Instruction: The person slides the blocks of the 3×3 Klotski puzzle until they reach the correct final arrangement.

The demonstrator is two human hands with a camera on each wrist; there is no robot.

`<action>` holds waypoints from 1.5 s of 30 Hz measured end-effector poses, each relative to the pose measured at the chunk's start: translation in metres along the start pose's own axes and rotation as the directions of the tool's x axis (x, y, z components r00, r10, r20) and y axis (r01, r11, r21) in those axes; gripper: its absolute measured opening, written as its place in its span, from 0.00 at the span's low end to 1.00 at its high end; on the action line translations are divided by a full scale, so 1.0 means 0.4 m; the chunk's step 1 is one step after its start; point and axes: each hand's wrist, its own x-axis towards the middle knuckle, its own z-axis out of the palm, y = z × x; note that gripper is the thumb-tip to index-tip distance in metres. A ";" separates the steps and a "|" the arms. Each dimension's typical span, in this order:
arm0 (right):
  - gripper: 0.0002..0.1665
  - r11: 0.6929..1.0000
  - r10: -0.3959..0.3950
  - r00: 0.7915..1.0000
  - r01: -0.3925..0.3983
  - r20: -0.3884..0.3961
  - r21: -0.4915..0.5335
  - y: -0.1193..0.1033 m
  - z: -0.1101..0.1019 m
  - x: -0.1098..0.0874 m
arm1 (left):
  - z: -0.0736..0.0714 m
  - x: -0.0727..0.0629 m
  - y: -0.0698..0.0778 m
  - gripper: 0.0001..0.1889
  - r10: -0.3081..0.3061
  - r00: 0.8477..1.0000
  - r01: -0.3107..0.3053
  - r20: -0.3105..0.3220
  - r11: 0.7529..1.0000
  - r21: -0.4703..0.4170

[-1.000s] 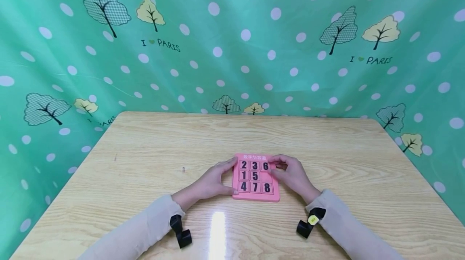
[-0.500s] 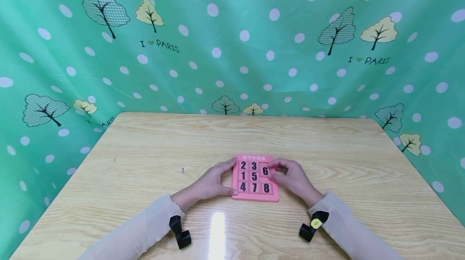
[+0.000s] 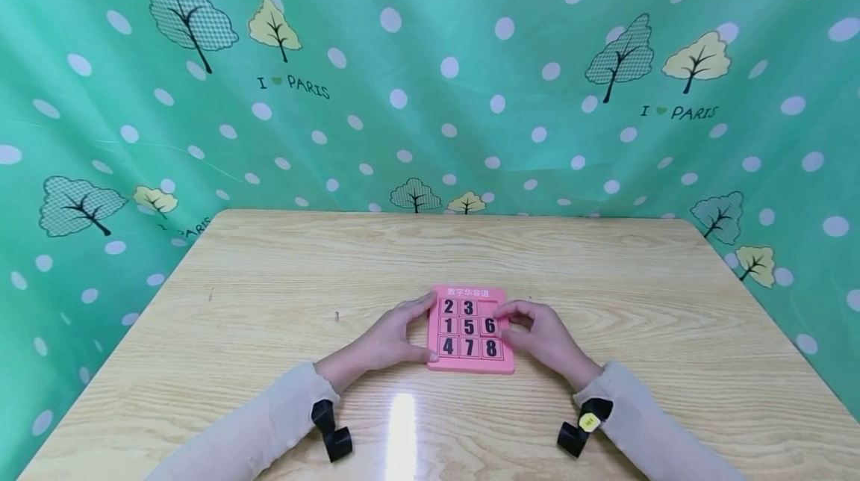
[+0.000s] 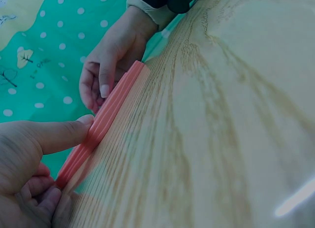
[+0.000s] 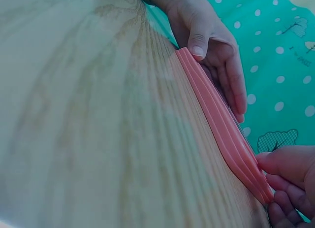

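Note:
A pink number sliding puzzle [image 3: 470,367] lies flat on the wooden table, with black numerals on its square tiles. Its rows read 2, 3 and a gap, then 1, 5, 6, then 4, 7, 8. My left hand [image 3: 386,335] grips the left side of the frame, thumb at the near corner and fingers along the far corner. At the right side, my right hand [image 3: 540,335] has thumb and forefinger on the 6 tile [image 3: 489,326]. In the left wrist view only the puzzle's edge [image 4: 106,117] shows, its tile faces hidden.
The wood-grain table [image 3: 302,264] extends around the puzzle on all sides. A green polka-dot curtain [image 3: 430,122] with printed trees hangs behind and beside it. Bright glare [image 3: 402,436] marks the table's near part.
The 6 tile has slid from the top right slot down to the middle row, leaving the gap above it. My right hand moved slightly nearer with it; the left stays put.

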 end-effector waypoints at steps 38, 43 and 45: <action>0.13 0.999 -0.035 0.999 0.035 0.020 0.004 -0.007 0.003 0.006 | -0.004 -0.008 -0.001 0.50 -0.003 1.000 0.003 -0.008 1.000 0.005; 0.13 0.999 -0.046 0.999 0.046 -0.013 -0.014 -0.009 0.007 0.015 | -0.003 -0.004 0.000 0.49 0.009 1.000 -0.009 -0.005 1.000 0.008; 0.13 0.998 -0.052 0.998 0.051 -0.027 -0.022 -0.010 0.009 0.023 | -0.003 -0.002 0.000 0.49 0.008 1.000 -0.008 -0.005 1.000 0.007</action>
